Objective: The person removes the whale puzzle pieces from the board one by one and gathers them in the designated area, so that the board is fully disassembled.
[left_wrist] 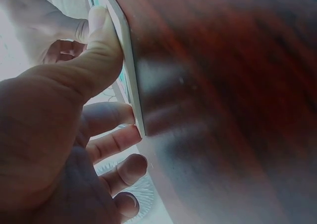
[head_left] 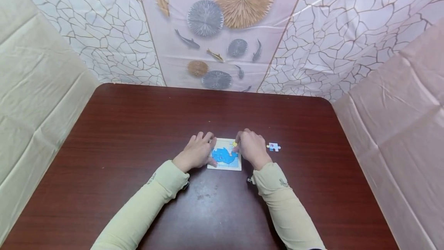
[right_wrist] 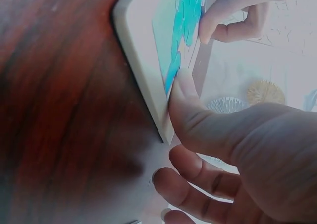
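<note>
A small jigsaw puzzle (head_left: pixel 223 167) in a pale tray lies on the table, its picture showing a blue whale and a yellow sun. My left hand (head_left: pixel 199 151) holds the tray's left side. In the left wrist view its thumb (left_wrist: pixel 99 55) lies along the rim, with fingertips at a corner. My right hand (head_left: pixel 253 147) is over the right side. Its thumb (right_wrist: pixel 185 102) touches the puzzle beside the blue part, and the other fingers bend loosely past the tray edge. A loose puzzle piece (head_left: pixel 273 147), pale with a pink and blue print, lies right of the right hand.
The dark reddish-brown table (head_left: pixel 138 115) has a glossy top. A patterned cloth (head_left: pixel 215 49) hangs behind its far edge, and pale cloth walls (head_left: pixel 399 126) stand at both sides.
</note>
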`<state>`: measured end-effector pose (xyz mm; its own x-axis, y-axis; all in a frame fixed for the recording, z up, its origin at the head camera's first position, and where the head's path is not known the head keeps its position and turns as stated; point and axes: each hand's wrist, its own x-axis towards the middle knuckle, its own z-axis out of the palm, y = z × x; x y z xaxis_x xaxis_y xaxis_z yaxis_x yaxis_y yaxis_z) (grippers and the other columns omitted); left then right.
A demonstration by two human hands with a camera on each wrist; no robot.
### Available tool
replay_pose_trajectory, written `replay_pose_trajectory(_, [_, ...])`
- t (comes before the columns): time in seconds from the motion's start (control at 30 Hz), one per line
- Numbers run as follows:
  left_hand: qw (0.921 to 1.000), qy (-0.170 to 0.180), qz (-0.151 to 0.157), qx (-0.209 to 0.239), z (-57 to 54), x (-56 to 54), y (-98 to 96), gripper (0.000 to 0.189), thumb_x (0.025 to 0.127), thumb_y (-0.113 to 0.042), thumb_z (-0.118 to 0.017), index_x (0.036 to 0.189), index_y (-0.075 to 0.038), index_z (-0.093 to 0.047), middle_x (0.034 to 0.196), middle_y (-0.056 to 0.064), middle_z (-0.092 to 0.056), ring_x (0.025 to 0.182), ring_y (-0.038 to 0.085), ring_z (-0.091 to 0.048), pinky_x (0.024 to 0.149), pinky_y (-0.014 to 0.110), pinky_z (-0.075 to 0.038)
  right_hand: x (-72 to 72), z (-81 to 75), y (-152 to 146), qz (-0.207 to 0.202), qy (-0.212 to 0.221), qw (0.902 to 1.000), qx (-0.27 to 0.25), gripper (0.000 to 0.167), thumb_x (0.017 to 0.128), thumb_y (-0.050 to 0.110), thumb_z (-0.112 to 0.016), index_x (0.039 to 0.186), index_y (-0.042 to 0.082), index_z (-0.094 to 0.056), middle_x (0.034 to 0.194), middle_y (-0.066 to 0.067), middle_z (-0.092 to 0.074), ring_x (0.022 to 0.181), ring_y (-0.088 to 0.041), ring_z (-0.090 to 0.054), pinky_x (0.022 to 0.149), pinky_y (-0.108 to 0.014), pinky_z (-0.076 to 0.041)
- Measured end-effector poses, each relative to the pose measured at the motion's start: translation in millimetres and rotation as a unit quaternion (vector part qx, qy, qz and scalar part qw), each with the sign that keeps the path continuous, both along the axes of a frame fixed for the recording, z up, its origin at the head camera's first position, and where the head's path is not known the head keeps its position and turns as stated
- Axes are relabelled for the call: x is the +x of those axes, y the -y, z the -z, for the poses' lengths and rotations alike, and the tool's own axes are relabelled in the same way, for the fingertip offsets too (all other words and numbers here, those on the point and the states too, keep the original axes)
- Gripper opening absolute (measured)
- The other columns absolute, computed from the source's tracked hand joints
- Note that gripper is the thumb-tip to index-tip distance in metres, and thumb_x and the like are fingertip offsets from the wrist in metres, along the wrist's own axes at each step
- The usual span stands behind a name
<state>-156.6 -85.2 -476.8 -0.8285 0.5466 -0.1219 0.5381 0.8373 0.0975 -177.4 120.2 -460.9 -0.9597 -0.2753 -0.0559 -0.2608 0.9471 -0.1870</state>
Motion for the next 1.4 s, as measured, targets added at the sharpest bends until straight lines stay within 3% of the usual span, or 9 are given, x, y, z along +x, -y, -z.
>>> replay_pose_trajectory(0.23, [1.0000,0.000,-0.001,0.001,0.0,-0.1,0.0,0.090,0.079,-0.063,-0.067,0.145,-0.006,-0.046,0.137,0.009,-0.043,0.108,0.032,-0.042,0.082,0.038,-0.038,-1.3,-1.5,0.7,0.003,0.017,0.9998,-0.002,0.032,0.073,0.031,-0.086,0.094,0.012,-0.072,0.084,-0.001,-0.058,0.077,-0.022,-0.060,0.070,-0.043,-0.051])
replay_pose_trajectory(0.6, [0.9999,0.010,-0.006,0.002,-0.6,0.7,-0.6,0.090,0.080,-0.062,-0.066,0.146,-0.005,-0.044,0.139,0.009,-0.041,0.109,0.032,-0.041,0.084,0.038,-0.038,1.0,3.9,-1.2,0.006,0.010,0.9998,-0.019,0.034,0.073,0.028,-0.086,0.098,0.010,-0.071,0.082,-0.002,-0.055,0.070,-0.019,-0.055,0.066,-0.039,-0.051])
replay_pose_trajectory(1.13, [1.0000,0.008,-0.005,0.000,-0.1,0.1,0.1,0.090,0.080,-0.063,-0.066,0.146,-0.006,-0.044,0.139,0.008,-0.041,0.109,0.031,-0.041,0.084,0.038,-0.038,3.2,0.2,-3.7,-0.007,-0.001,0.9994,-0.034,0.036,0.075,0.028,-0.085,0.099,0.009,-0.068,0.088,-0.003,-0.058,0.077,-0.021,-0.055,0.067,-0.039,-0.050])
replay_pose_trajectory(1.27, [1.0000,0.005,-0.003,0.000,-0.2,0.7,0.3,0.090,0.079,-0.063,-0.066,0.146,-0.006,-0.044,0.139,0.009,-0.041,0.109,0.032,-0.041,0.084,0.038,-0.038,3.5,-0.8,-4.2,-0.005,0.004,0.9993,-0.037,0.032,0.075,0.028,-0.085,0.096,0.011,-0.068,0.091,-0.002,-0.060,0.080,-0.022,-0.056,0.068,-0.040,-0.050])
replay_pose_trajectory(1.4, [1.0000,-0.004,0.001,-0.002,-0.6,1.1,0.9,0.089,0.079,-0.063,-0.066,0.145,-0.007,-0.045,0.137,0.008,-0.043,0.107,0.031,-0.042,0.082,0.037,-0.038,2.8,-0.3,-5.3,-0.013,0.001,0.9987,-0.049,0.028,0.075,0.027,-0.085,0.090,0.015,-0.066,0.085,0.001,-0.060,0.074,-0.020,-0.055,0.063,-0.038,-0.048])
